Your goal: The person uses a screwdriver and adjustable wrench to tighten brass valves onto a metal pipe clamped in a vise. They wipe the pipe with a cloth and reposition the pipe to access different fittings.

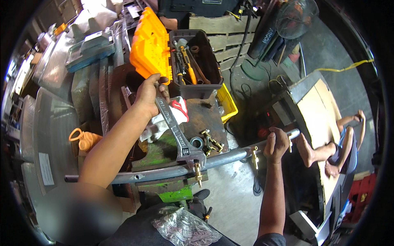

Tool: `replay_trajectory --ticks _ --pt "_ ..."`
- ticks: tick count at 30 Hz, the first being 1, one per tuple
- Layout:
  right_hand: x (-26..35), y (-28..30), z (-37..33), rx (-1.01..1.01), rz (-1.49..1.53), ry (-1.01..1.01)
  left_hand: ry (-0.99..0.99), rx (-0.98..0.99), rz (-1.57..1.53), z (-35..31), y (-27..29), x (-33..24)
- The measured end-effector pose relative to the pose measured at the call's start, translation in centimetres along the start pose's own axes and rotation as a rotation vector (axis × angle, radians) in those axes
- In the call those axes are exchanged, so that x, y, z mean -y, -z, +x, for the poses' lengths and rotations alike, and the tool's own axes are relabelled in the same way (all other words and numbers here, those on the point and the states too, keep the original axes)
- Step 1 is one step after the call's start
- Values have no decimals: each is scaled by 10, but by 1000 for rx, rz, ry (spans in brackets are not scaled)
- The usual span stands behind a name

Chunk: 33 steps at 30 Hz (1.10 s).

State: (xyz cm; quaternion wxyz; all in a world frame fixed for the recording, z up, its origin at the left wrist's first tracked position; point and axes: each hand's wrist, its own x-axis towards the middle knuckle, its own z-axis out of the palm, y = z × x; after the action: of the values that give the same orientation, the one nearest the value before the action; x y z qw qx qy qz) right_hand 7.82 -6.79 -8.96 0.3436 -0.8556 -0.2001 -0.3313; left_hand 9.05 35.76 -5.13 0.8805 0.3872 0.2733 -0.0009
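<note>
My left hand is closed around the handle of a steel adjustable wrench. The wrench's jaws sit at a brass fitting on a long grey metal pipe. My right hand is closed around the pipe near its right end, between a second brass fitting and a third one partly hidden beyond the hand. The pipe lies across a green vise. Behind it are several loose brass fittings, a dark ring-shaped roll and a white glove with red trim.
An open toolbox with an orange lid holds hand tools at the back; a yellow bin stands beside it. Metal profiles and an orange bottle-like item are at left. Another person's bare legs rest by a wooden-topped surface at right.
</note>
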Motion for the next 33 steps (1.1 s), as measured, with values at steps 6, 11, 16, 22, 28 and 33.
replay_trajectory --ticks 6,11,16,22,28,33 --pt "0 0 1 -2 -9 38 -84 -25 -32 -4 0 -12" --pt "-5 -3 2 -21 -11 81 -31 36 7 -10 -19 -8" --pt "-1 0 3 6 -10 122 -61 -5 -18 -15 -8 -2" --pt "-6 -1 0 51 41 61 -134 -31 -141 -29 8 1" --pt "-2 1 2 25 19 75 -190 -33 -207 -36 0 6" --pt "1 0 4 17 11 79 -218 5 -230 -31 8 6"
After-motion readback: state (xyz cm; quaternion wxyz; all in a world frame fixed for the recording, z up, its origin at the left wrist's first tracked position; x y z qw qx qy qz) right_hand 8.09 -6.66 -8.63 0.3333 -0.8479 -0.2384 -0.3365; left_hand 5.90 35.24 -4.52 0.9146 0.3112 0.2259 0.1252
